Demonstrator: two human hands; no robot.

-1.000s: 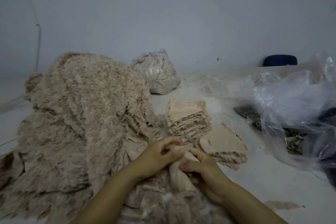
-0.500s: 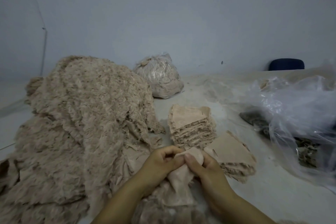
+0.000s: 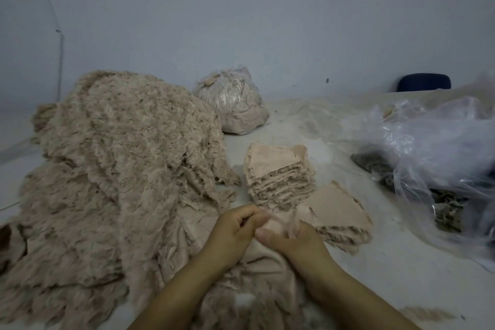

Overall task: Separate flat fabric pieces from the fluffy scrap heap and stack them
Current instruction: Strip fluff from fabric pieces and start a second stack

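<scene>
Beige fabric piece [image 3: 278,222] pinched between left hand [image 3: 235,230], right hand [image 3: 292,238].

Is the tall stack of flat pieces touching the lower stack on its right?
Cannot tell. In the head view the tall stack and lower stack overlap in the image, with no contact or gap plainly visible.

no readable text, labels or signs

Worn on the head, looking forward and down across a pale table [image 3: 388,270] toward a grey-blue wall [image 3: 241,21]. Close over both forearms at the bottom edge. Only one view, so nothing shared.
</scene>
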